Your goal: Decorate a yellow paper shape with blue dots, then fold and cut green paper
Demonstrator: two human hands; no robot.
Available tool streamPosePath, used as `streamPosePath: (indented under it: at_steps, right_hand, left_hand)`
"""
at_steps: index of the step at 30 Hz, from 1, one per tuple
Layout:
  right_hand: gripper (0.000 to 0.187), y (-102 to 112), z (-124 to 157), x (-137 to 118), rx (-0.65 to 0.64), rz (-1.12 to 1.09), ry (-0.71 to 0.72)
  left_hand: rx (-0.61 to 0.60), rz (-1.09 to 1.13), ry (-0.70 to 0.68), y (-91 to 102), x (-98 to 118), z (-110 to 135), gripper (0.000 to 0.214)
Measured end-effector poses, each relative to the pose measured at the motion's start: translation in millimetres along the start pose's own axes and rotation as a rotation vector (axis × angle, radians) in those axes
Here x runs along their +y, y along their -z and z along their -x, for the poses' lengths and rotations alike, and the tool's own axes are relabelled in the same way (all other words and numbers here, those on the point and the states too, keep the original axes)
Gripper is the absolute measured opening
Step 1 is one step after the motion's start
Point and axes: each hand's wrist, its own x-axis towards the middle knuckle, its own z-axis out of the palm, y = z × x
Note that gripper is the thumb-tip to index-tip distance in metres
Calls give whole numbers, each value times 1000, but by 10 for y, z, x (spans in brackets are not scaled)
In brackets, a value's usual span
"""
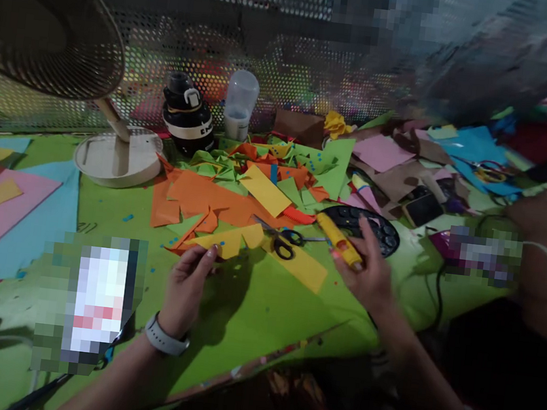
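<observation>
The left hand (188, 287) pinches one yellow paper cutout (233, 238) just above the green table (251, 314). The right hand (369, 275) closes around one yellow glue stick (337, 238). One pair of scissors (285, 240) lies between them. Behind stand one black bottle (185, 116), one clear-capped bottle (239, 106) and one fan (52, 22).

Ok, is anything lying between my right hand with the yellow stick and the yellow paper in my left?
Yes. Black-handled scissors lie flat on the table between the right hand, which holds the yellow stick, and the yellow paper pinched by the left hand.
</observation>
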Motion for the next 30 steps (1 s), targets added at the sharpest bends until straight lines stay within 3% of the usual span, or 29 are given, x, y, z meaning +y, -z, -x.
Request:
streamPosePath:
  at_steps: [4, 6, 8, 11, 13, 17, 20, 23, 26, 30]
  right_hand:
    - [83, 151, 11, 680, 144, 413, 9]
    - [86, 219, 18, 847, 120, 506, 6]
    - [85, 299, 23, 852, 40, 595, 41]
    - [71, 363, 38, 580, -29, 682, 156]
    - [64, 278, 54, 266, -3, 619, 235]
    - [66, -235, 57, -364, -424, 378, 467]
    - [65, -631, 0, -623, -540, 214, 505]
    - [47, -836, -101, -737, -566, -56, 329]
    - [32, -949, -212, -825, -608, -466, -21]
    - [36, -1130, -290, -919, -691, -891, -383]
  left_hand:
    - [46, 123, 12, -13, 91, -35, 27]
    - [66, 194, 20, -8, 139, -49, 27]
    - [74, 245, 26, 6, 180, -55, 26]
    - [86, 282, 24, 26, 223, -59, 25]
    - [98, 290, 24, 32, 232, -66, 26]
    - [111, 286, 54, 39, 212, -93, 27]
    - [118, 297, 79, 58, 194, -116, 25]
    - [111, 307, 91, 79, 195, -135, 23]
    - [98, 306, 99, 83, 204, -143, 23]
    - [98, 335, 135, 60, 202, -125, 25]
